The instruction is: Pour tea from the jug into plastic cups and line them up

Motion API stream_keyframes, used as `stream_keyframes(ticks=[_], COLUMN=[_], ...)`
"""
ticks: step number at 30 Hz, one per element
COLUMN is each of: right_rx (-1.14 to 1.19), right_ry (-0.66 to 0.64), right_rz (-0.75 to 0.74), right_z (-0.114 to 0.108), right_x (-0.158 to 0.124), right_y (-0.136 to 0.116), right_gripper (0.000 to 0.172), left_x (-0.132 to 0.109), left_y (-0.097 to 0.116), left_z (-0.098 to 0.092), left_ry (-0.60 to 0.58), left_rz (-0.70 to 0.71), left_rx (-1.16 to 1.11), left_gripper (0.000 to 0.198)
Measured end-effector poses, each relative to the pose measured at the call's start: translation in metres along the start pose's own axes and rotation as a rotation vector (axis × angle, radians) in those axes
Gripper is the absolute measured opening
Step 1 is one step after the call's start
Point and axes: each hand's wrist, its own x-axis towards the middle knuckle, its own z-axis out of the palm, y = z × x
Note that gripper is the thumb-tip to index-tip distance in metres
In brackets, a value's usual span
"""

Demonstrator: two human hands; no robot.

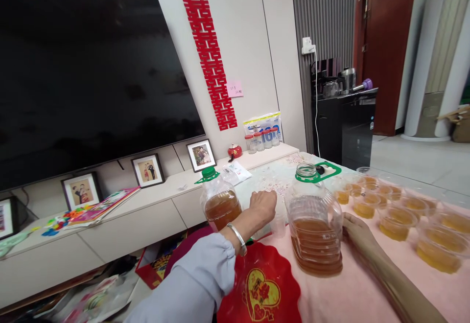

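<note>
My left hand (263, 204), in a pale sleeve with a silver bangle, reaches across the table with its fingers curled closed. What they hold, if anything, is hidden behind the hand. A clear plastic cup (278, 224) is right beside these fingers. My right hand (352, 229) grips the right side of a large clear plastic jug (316, 244), about half full of amber-brown liquid and without a cap; its fingertips are partly hidden. Round the jug's neck sits a green ring handle. Behind my left forearm stands a second jug (222, 208) with a green cap.
Several clear tubs of amber liquid (398, 222) stand on the pink cloth at the right. A red scalloped tray (238, 291) lies at the front. A small black round object (320, 169) is behind the open jug. Picture frames (201, 155) and lidded jars (260, 142) line the white cabinet.
</note>
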Motion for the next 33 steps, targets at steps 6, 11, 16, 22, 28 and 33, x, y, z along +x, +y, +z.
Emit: stream_keyframes(ticks=[6,11,16,22,28,33], right_rx=[-0.015,-0.021,-0.03,-0.042,-0.01,0.046], right_ry=[-0.016,-0.02,-0.016,-0.034,-0.094,-0.215], right_rz=[0.006,0.007,-0.006,-0.041,-0.135,-0.22], right_z=[0.0,0.0,0.002,-0.003,-0.007,-0.003], right_x=[-0.001,-0.001,0.0,0.001,-0.004,-0.01], right_y=[0.0,0.0,0.001,0.0,-0.01,-0.022], right_gripper=[0.023,0.025,0.026,0.025,0.026,0.027], left_x=[0.002,0.008,0.003,-0.036,-0.114,-0.15], left_y=[-0.009,-0.019,-0.022,-0.028,-0.04,-0.048], left_z=[-0.001,-0.002,-0.01,-0.038,-0.012,0.061], left_ry=[0.083,0.143,0.183,0.306,0.399,0.269], left_rz=[0.013,0.042,0.022,0.035,0.047,0.084], left_rx=[-0.049,-0.108,-0.162,-0.237,-0.408,-0.542], left_gripper=[0.033,0.027,0.024,0.016,0.003,0.011])
